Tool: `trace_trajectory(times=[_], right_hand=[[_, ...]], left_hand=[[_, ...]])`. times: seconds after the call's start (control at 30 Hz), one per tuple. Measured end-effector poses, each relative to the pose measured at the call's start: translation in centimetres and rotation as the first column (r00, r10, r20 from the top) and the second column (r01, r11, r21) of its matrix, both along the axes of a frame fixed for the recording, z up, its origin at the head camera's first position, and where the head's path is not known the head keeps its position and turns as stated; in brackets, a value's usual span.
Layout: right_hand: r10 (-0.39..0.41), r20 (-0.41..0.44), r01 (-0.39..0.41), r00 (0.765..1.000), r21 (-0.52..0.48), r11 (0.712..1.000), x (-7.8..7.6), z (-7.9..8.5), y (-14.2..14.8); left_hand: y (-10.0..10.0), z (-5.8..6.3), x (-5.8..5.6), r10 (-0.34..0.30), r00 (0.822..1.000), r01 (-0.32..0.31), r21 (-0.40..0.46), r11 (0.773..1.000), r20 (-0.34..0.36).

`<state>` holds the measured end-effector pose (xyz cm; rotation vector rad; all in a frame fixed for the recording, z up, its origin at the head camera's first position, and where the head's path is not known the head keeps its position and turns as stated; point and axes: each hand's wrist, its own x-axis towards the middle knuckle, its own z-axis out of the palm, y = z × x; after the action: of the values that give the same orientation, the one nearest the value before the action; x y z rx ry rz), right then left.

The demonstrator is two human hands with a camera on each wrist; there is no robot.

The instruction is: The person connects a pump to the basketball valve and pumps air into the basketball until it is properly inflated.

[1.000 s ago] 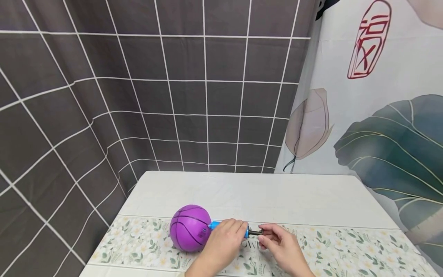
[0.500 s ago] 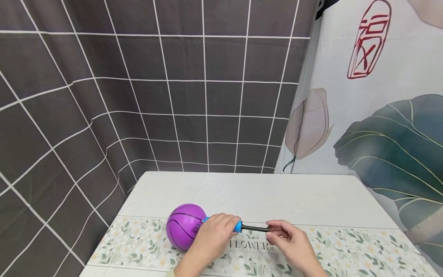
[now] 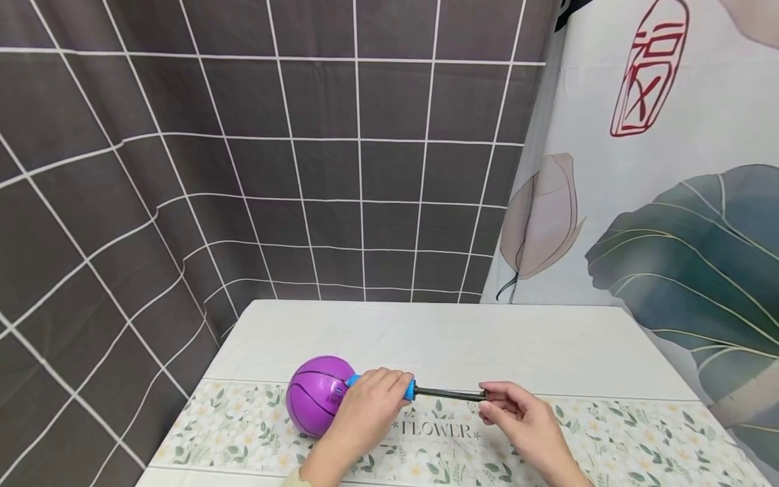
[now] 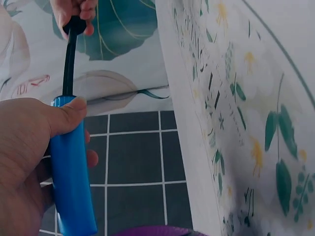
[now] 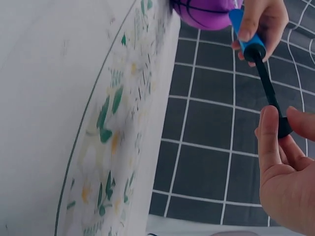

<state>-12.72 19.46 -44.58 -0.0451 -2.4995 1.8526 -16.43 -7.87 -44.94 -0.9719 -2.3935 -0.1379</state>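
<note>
A purple ball (image 3: 319, 398) with black basketball lines sits at the left on the table. A hand pump joins it, its blue barrel (image 4: 74, 172) reaching to the ball's right side. My left hand (image 3: 371, 412) grips the barrel, thumb along its front end in the left wrist view. Out of the barrel runs a long black rod (image 3: 447, 393). My right hand (image 3: 523, 419) pinches the black knob (image 5: 284, 127) at the rod's end between thumb and fingers. Where the pump meets the ball is too small to make out.
The white table (image 3: 456, 338) carries a floral strip (image 3: 608, 433) with printed lettering. A dark grey cloth with white grid lines (image 3: 395, 169) hangs behind and to the left. A white curtain with printed leaves (image 3: 688, 270) hangs at the right.
The black rod has slid far out of the blue barrel as my right hand moved right. My left hand, the barrel and the ball have shifted a little left.
</note>
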Motion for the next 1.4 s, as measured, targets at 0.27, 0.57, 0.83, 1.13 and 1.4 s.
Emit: trace_trajectory(times=[0.27,0.57,0.83,1.13,1.4], right_hand=[[0.043,-0.029,-0.042,0.999,0.023,0.999,-0.1,-0.5,-1.9],[0.127,-0.041,-0.129,0.991,-0.028,0.991,-0.2,-1.3,-3.7],[0.072,-0.005,-0.072,0.997,-0.010,0.997,0.1,-0.5,-2.8],[-0.021,-0.006,0.021,1.000,0.036,0.999,0.2,-0.1,-0.3],[-0.020,-0.045,0.022,0.999,0.045,0.999,0.1,0.2,-0.3]], left_hand=[[1.6,-0.7,0.3,-0.050,0.993,0.051,0.004,0.999,-0.111],[3.1,-1.4,0.8,-0.081,0.991,0.079,-0.023,0.997,-0.102],[1.6,-1.2,0.2,-0.056,0.998,0.056,0.012,0.998,-0.024],[-0.4,-0.4,0.0,0.005,0.998,-0.006,0.022,1.000,0.058],[-0.1,-0.6,-0.1,-0.022,1.000,0.021,0.038,0.999,0.022]])
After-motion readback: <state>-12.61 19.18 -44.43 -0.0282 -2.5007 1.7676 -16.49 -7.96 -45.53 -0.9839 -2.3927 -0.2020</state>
